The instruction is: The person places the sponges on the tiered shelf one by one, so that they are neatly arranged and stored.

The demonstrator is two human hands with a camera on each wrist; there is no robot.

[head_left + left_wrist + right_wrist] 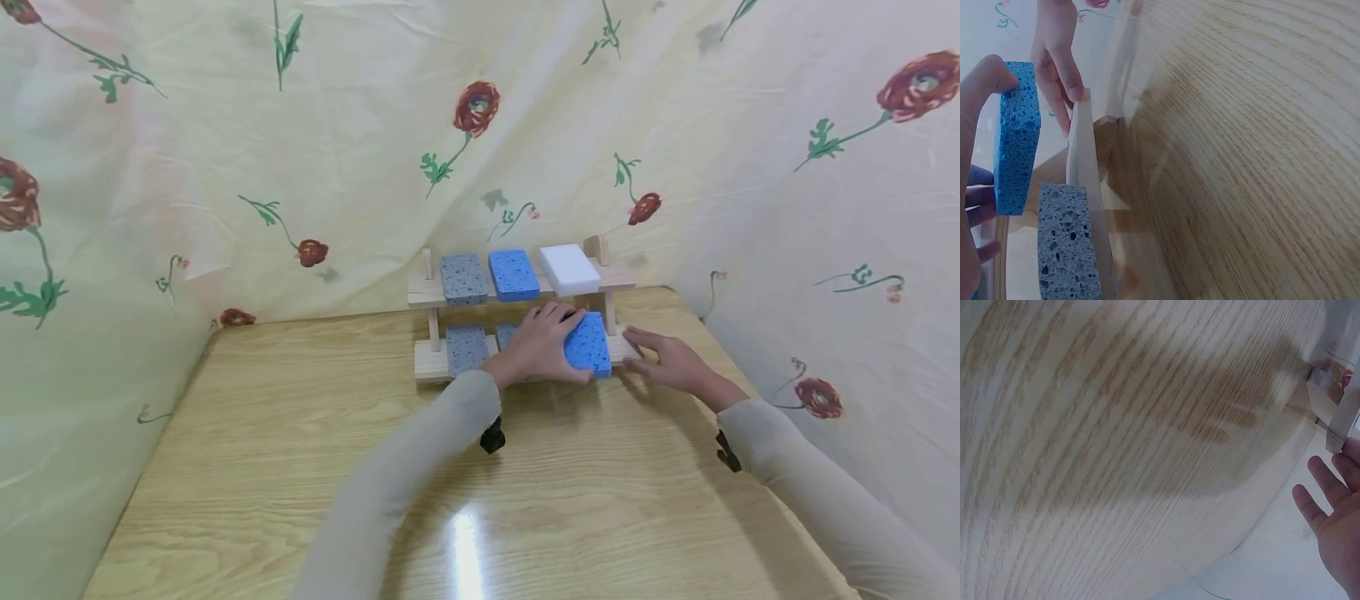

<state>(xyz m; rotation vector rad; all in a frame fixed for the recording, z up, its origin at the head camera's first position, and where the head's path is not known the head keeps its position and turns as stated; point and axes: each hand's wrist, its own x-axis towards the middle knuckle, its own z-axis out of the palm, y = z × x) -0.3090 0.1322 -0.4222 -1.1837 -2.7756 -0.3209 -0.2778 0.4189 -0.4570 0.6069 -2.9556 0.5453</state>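
Note:
My left hand point(542, 346) grips a blue speckled sponge point(588, 346) by its edges, over the right part of the lower shelf of a small wooden rack point(431, 360). In the left wrist view the sponge point(1017, 137) is held between thumb and fingers, above the level of the grey sponge point(1066, 244) beside it. My right hand point(667, 360) touches the right end of the lower shelf with its fingertips. The right wrist view shows that hand point(1341, 525) with fingers spread at the board's end point(1335, 440).
On the upper shelf lie a grey sponge point(463, 279), another blue sponge point(513, 275) and a white sponge point(570, 269). The lower shelf carries a grey sponge point(467, 348) at left and one partly behind my left hand. A flowered cloth point(360, 167) hangs behind the wooden table point(300, 467).

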